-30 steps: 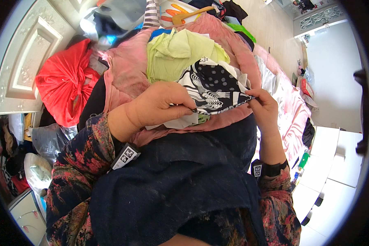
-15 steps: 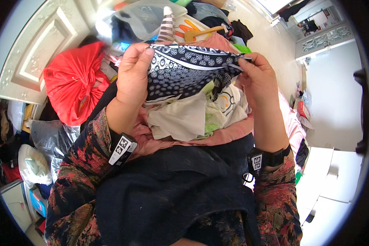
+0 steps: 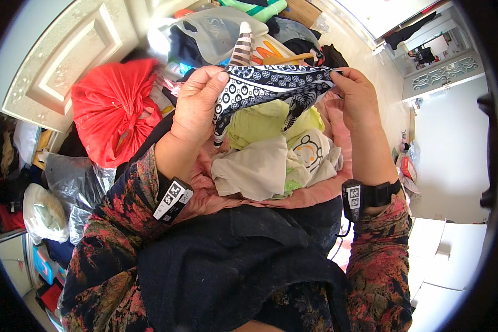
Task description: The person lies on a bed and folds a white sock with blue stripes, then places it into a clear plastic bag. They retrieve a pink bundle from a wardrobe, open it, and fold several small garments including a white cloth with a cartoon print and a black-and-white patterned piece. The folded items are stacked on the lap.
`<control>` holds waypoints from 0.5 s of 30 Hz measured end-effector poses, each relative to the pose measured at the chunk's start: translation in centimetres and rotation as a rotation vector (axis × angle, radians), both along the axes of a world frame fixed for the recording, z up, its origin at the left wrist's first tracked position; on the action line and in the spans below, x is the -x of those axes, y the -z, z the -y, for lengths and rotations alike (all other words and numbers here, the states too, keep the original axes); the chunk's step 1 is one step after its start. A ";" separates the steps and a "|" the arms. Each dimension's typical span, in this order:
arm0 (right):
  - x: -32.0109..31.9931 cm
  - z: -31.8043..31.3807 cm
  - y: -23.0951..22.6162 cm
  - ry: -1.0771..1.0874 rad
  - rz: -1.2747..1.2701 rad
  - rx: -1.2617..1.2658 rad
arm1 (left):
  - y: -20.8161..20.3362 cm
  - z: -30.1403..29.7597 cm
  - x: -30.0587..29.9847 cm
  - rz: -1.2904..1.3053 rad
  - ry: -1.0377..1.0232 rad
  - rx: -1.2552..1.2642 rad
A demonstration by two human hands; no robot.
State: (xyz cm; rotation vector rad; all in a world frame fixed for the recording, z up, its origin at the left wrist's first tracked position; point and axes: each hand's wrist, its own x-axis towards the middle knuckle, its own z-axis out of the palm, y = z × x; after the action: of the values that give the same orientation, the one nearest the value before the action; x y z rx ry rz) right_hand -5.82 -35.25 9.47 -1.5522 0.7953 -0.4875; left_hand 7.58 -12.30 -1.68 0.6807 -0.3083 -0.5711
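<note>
A black-and-white patterned cloth (image 3: 271, 77) is stretched sideways between my two hands, its top edge pulled fairly straight. My left hand (image 3: 196, 105) pinches one end between thumb and fingers; my right hand (image 3: 361, 99) pinches the other. Loose parts of it hang down at the left and near the middle. Below it lies a heap of folded cloths: a yellow-green cloth (image 3: 252, 124), a pale grey one (image 3: 249, 169), and a white one with a cartoon print (image 3: 315, 155). They rest on a pink cloth (image 3: 196, 207) in front of my lap.
A knotted red cloth bundle (image 3: 113, 116) sits at the left beside a white panelled door (image 3: 74, 61). Clear plastic bags (image 3: 72, 180) lie nearer on that side. Beyond my hands are a translucent bag (image 3: 210, 33), a striped stuffed piece (image 3: 243, 47) and a cardboard box (image 3: 301, 12).
The patterned cloth's hanging part has narrowed and drawn up, baring the yellow-green cloth beneath. Both hands keep their pinch. The whole view has shifted slightly.
</note>
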 end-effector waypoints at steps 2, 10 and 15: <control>-0.2 -0.1 0.1 -0.006 0.069 -0.091 | -0.1 -0.1 -0.1 -0.016 0.034 -0.002; -1.5 -4.9 1.8 -0.592 -0.093 0.308 | 0.8 0.4 0.0 0.440 0.099 -0.057; -2.5 -6.9 3.6 -0.695 -0.137 0.491 | 0.4 -0.1 -0.1 0.494 0.202 -0.109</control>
State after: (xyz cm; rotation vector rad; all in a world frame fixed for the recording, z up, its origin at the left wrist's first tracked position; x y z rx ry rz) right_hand -3.31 -28.38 5.91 -2.2019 0.1909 -0.0540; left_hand 7.65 -12.19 -2.12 0.8998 -0.8193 -0.6100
